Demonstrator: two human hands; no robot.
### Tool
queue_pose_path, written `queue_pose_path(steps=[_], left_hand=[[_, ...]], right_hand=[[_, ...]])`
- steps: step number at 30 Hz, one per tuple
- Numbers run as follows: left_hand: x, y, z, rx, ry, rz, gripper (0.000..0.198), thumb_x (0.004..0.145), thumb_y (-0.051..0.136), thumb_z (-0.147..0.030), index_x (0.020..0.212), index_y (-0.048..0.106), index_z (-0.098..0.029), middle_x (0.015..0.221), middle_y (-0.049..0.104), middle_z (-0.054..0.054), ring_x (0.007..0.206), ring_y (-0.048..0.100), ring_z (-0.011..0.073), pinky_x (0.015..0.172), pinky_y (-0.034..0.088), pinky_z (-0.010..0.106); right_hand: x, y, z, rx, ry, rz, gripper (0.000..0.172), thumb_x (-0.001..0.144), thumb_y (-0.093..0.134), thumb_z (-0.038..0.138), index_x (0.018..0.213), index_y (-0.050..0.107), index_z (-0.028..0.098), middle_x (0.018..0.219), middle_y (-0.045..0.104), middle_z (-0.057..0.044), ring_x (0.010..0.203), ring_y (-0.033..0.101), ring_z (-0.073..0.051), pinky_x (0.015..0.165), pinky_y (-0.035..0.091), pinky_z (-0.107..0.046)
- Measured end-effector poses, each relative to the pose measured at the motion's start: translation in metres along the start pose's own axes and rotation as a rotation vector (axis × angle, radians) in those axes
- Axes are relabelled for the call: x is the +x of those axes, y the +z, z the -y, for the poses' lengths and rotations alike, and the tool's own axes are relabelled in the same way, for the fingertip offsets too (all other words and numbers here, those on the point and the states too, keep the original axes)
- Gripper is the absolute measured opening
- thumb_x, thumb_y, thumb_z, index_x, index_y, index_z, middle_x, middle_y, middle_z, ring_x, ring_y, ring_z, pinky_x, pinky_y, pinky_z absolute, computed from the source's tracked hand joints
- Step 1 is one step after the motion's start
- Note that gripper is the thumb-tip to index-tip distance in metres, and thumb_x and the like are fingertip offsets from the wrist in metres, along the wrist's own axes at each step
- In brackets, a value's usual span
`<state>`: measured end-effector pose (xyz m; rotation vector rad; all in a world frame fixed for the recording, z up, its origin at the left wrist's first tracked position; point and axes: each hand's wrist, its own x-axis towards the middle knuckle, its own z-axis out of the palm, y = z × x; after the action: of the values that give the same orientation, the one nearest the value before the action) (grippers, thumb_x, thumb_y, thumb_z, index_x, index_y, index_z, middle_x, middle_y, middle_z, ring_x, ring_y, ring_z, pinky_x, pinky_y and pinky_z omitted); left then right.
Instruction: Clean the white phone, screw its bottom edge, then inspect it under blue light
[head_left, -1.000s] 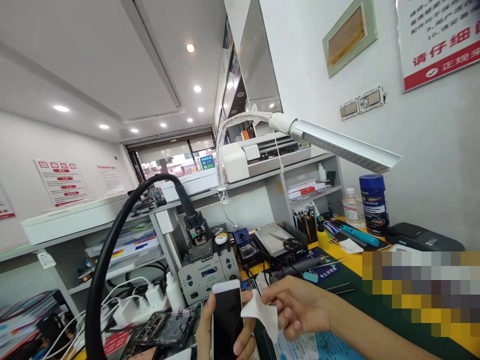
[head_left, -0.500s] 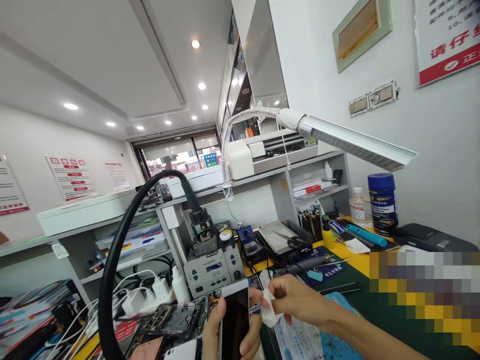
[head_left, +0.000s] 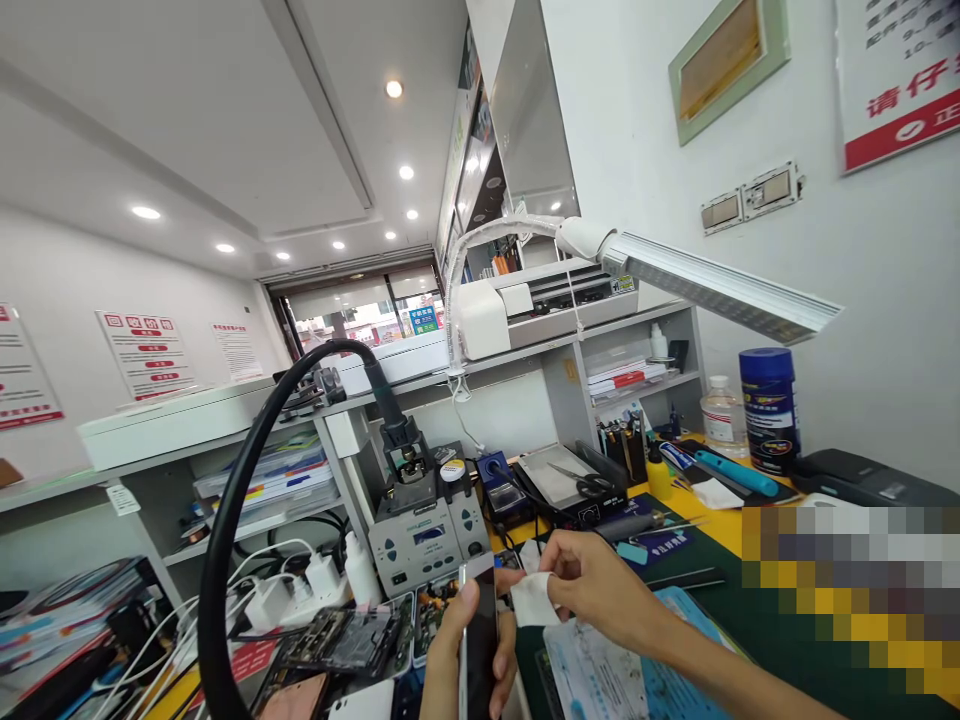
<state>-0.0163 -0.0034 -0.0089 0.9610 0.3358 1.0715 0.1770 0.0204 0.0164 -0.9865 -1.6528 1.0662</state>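
My left hand (head_left: 447,650) is wrapped around a white-edged smartphone (head_left: 480,640) with a dark screen, its thumb along one side and its fingers round the other. The phone stands nearly upright and is turned partly edge-on. Just right of it, my right hand (head_left: 596,580) pinches a small white wipe (head_left: 534,600) between thumb and fingers. The wipe hangs beside the phone, and its near edge lies close to the left fingertips; whether they touch it I cannot tell. Below the right wrist lies a blue printed work mat (head_left: 600,665).
Behind the hands stands a grey hot-air station (head_left: 427,540) with a thick black hose (head_left: 217,560) arching at left. Opened phone parts (head_left: 345,640) crowd the left bench. Scissors (head_left: 589,482) lie on a box behind. A blue canister (head_left: 766,410) stands right, under a lamp (head_left: 720,285).
The phone has turned more edge-on and shifted slightly right with my left hand. The wipe is now spread flatter, and my right hand has risen slightly.
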Motion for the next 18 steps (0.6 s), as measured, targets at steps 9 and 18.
queue_pose_path(steps=[9,18], left_hand=[[0.0001,-0.0008,-0.0010,0.014,-0.070,-0.016,0.049,0.090,0.056,-0.060,0.108,0.067,-0.016,0.058,0.063,0.001,0.030,0.050,0.0089,0.031,0.028,0.017],[0.0017,-0.0054,-0.0080,-0.238,-0.025,0.109,0.066,0.095,0.042,-0.060,0.119,0.070,-0.005,0.091,0.075,0.020,0.043,0.057,0.0107,0.033,0.041,0.020]], right_hand=[[0.0029,-0.0048,0.0046,0.084,0.051,0.024,0.007,0.073,0.061,0.013,0.073,0.057,0.019,0.054,0.057,0.008,0.046,0.049,-0.009,0.037,0.031,-0.019],[0.0089,-0.0104,0.0002,0.283,0.379,0.191,0.017,0.095,0.063,0.027,0.084,0.063,0.014,0.060,0.054,0.008,0.044,0.045,-0.006,0.039,0.033,-0.017]])
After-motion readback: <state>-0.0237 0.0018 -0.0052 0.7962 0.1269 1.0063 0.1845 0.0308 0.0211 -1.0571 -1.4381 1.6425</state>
